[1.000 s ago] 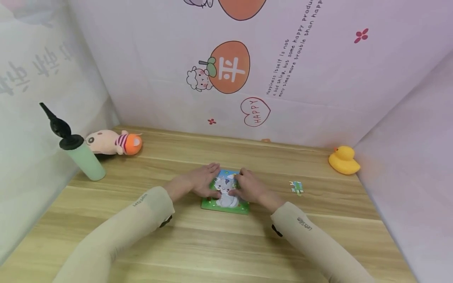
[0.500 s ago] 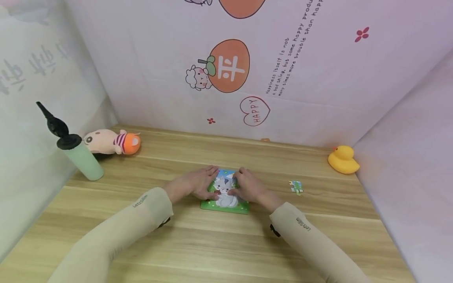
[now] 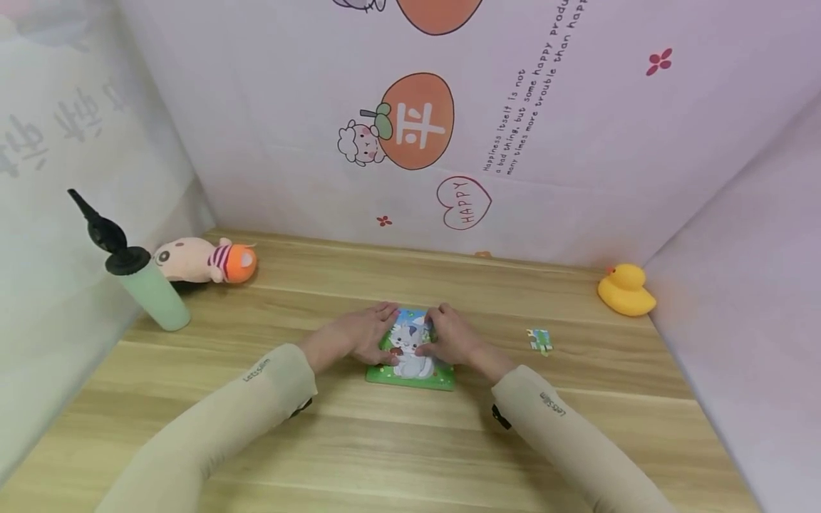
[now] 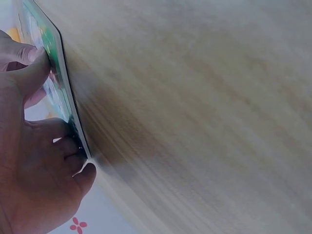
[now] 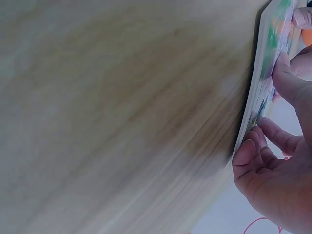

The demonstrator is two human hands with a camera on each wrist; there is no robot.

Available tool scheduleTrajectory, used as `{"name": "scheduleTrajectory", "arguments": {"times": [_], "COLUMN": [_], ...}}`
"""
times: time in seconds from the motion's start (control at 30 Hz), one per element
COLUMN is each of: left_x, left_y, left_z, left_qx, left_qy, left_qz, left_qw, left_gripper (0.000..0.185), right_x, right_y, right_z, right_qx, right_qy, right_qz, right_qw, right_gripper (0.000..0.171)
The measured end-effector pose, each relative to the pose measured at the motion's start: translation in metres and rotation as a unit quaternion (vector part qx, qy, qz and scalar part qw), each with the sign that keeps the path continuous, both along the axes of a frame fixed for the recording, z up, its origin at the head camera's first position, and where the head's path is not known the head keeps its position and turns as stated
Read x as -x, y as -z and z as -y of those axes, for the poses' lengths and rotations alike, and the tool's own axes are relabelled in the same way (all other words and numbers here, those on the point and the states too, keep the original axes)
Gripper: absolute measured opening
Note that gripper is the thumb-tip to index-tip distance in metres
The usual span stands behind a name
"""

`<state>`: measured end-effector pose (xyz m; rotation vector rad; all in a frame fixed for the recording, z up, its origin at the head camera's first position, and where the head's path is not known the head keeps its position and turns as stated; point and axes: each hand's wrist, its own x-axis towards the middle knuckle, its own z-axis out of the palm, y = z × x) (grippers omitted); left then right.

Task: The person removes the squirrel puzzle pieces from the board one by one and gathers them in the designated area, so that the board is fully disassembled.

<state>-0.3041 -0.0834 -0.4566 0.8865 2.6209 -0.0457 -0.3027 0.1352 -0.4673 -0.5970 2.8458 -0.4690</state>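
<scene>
A jigsaw puzzle (image 3: 412, 368) in a thin board tray lies flat on the table, its picture a grey cat-like animal on green grass under blue sky. My left hand (image 3: 367, 336) holds its left side, thumb on the picture and fingers along the upper left edge. On the other side my right hand (image 3: 454, 338) grips the upper right edge, fingers curled there and thumb pressed on the picture. Both thumbs point inward over the animal. Parts of both side edges are hidden under the hands. To the right lies a loose jigsaw piece (image 3: 540, 340), green and light blue.
At the left stand a pale green hand pump (image 3: 154, 296) with a black nozzle and, behind it, a plush toy (image 3: 205, 261) lying down. A yellow rubber duck (image 3: 626, 291) sits at the back right corner. Printed cloth walls (image 3: 288, 142) enclose the wooden table (image 3: 385, 449).
My left hand has slid slightly toward me and its thumb has drawn left, showing more of a reddish-brown spot in the picture. The right hand and the board stay nearly the same.
</scene>
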Motion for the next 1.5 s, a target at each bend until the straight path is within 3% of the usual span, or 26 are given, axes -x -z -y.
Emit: {"name": "scheduleTrajectory", "arguments": {"times": [0.4,0.6,0.77,1.1,1.3,1.5], "left_x": [0.0,-0.001,0.0,0.001,0.001,0.001], "left_y": [0.001,0.005,0.008,0.008,0.009,0.009], "left_z": [-0.001,-0.008,-0.012,-0.013,-0.014,-0.013], "left_qx": [-0.002,-0.008,-0.009,-0.024,-0.024,-0.027], "left_qy": [-0.011,-0.026,-0.043,-0.067,-0.066,-0.064], "left_qz": [-0.005,-0.047,-0.07,-0.06,-0.062,-0.065], "left_qw": [0.9999,0.9985,0.9966,0.9956,0.9956,0.9955], "left_gripper": [0.096,0.083,0.082,0.082,0.081,0.081], "right_x": [0.002,0.002,0.002,0.004,0.005,0.005], "right_y": [-0.001,0.001,0.002,0.003,0.006,0.005], "right_z": [0.0,0.0,-0.001,0.0,0.0,-0.009], "right_qx": [0.023,0.026,0.027,0.07,0.108,0.176], "right_qy": [0.006,0.004,0.004,0.012,0.053,0.056], "right_qz": [0.014,0.012,0.015,-0.008,0.002,-0.006], "right_qw": [1.0,1.0,1.0,0.997,0.993,0.983], "right_gripper": [0.06,0.059,0.059,0.017,0.007,0.006]}}
